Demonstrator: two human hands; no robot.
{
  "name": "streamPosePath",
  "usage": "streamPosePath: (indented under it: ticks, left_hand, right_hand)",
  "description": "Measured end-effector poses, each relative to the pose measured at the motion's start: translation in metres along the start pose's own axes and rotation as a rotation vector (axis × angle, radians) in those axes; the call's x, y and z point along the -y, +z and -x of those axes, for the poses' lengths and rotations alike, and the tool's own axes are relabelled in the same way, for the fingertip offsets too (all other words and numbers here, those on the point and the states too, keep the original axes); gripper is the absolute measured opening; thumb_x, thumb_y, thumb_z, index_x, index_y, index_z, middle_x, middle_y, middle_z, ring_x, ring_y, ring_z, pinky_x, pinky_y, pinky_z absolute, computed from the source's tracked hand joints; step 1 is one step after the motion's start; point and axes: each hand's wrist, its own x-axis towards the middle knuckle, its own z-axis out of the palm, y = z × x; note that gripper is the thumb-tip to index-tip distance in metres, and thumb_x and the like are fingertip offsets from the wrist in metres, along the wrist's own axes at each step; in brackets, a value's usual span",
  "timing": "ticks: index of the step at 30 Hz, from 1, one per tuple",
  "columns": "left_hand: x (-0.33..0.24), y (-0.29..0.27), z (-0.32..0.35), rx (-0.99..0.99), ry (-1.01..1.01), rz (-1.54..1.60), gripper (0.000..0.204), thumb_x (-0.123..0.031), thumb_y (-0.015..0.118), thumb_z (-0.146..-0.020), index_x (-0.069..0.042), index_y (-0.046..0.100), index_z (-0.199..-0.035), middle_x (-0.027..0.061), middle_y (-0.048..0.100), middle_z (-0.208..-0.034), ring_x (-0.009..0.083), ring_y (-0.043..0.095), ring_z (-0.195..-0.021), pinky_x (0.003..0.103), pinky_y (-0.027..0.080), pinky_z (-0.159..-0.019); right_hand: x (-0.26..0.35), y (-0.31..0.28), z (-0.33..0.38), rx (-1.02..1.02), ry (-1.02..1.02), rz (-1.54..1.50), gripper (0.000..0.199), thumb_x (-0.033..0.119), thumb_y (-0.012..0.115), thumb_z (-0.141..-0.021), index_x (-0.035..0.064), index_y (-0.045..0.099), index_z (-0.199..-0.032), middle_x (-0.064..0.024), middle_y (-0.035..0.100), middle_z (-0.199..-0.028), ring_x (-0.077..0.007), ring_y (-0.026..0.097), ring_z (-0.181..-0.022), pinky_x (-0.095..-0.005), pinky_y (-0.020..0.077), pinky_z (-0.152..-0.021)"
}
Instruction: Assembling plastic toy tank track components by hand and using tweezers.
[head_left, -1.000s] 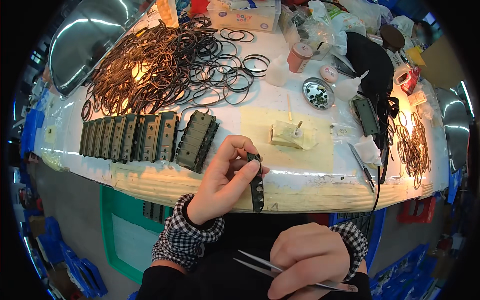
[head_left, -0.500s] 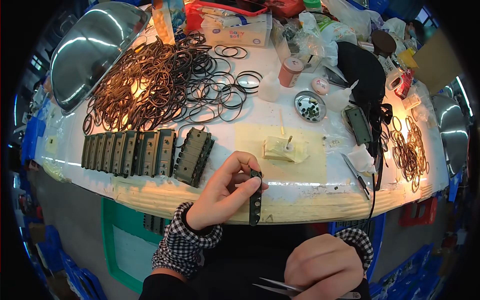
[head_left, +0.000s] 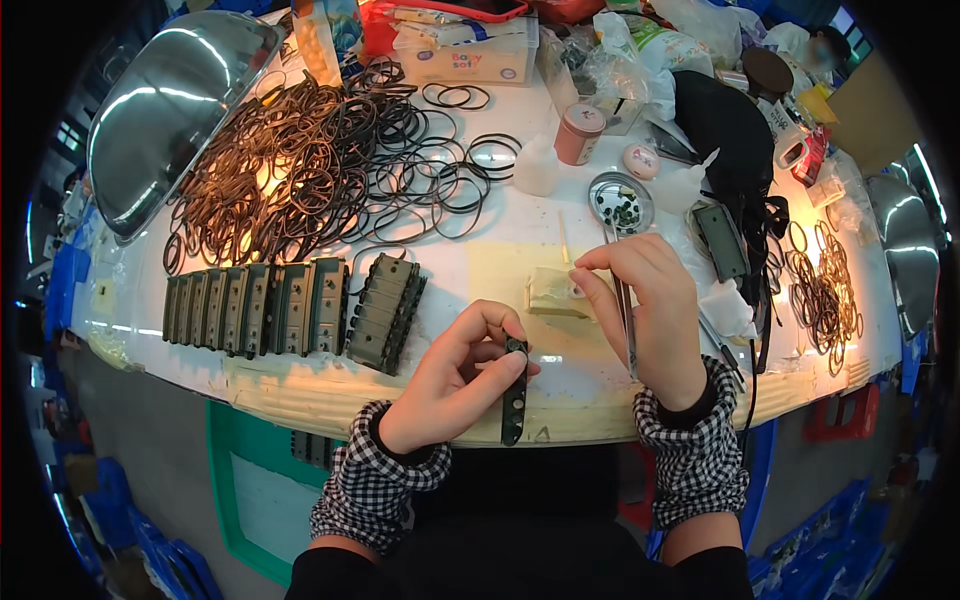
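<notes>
Bright, warm glare on the white table (head_left: 520, 235) — fisheye edges bend, dark.

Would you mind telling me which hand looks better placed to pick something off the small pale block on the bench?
Probably the right hand: it holds slim metal tweezers and its fingertips sit at the small pale block. The left hand is occupied, pinching a narrow dark strip part near the bench edge.
</notes>
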Motion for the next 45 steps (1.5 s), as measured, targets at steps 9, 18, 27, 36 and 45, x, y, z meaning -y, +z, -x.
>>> streamPosePath:
  ticks: [9,18,27,36,45]
  left_hand:
    - [-0.003,0.001,0.002,0.0,-0.016,-0.009,0.018,-0.006,0.051,-0.095,-0.003,0.043,-0.11,0.0073,0.055,-0.107,0.0164,0.061,-0.101,0.032,0.049,-0.09]
    - [-0.002,-0.001,0.001,0.04,-0.039,-0.03,0.024,-0.006,0.051,-0.095,-0.002,0.043,-0.117,0.0057,0.054,-0.107,0.0168,0.061,-0.101,0.032,0.049,-0.089]
    - [-0.001,0.0,0.002,0.025,-0.061,-0.003,0.023,-0.007,0.053,-0.094,-0.002,0.045,-0.115,0.005,0.053,-0.109,0.0166,0.061,-0.101,0.033,0.05,-0.089]
    - [0.001,-0.001,0.001,0.03,-0.029,-0.024,0.022,-0.008,0.052,-0.095,-0.002,0.044,-0.115,0.0051,0.052,-0.107,0.0156,0.06,-0.1,0.033,0.05,-0.09]
    - [-0.003,0.0,0.003,0.014,-0.057,-0.034,0.03,-0.007,0.053,-0.094,-0.005,0.039,-0.121,0.009,0.054,-0.107,0.0187,0.062,-0.1,0.034,0.05,-0.089]
  right_hand:
    - [0.014,-0.01,0.0,-0.158,-0.027,-0.073,0.012,0.002,0.073,-0.076,0.0032,0.062,-0.081,-0.0075,0.058,-0.072,-0.0238,0.055,-0.069,-0.0312,0.0434,-0.061]
    - [0.031,0.003,0.016,0.154,0.222,-0.663,0.016,0.014,0.05,-0.1,-0.001,0.052,-0.095,-0.0054,0.056,-0.084,-0.014,0.066,-0.08,-0.0241,0.0507,-0.074]
    - [0.031,0.007,0.017,0.18,0.257,-0.668,0.016,0.014,0.05,-0.1,-0.0011,0.051,-0.094,-0.0057,0.058,-0.084,-0.0134,0.067,-0.079,-0.0238,0.0523,-0.073]
    - [0.029,0.009,0.017,0.197,0.243,-0.633,0.016,0.014,0.05,-0.1,-0.001,0.05,-0.095,-0.0058,0.058,-0.083,-0.0139,0.068,-0.079,-0.024,0.053,-0.072]
    - [0.012,0.003,0.016,-0.175,0.191,-0.425,0.008,0.005,0.06,-0.092,-0.001,0.055,-0.091,-0.0066,0.057,-0.078,-0.0133,0.059,-0.068,-0.0249,0.0468,-0.062]
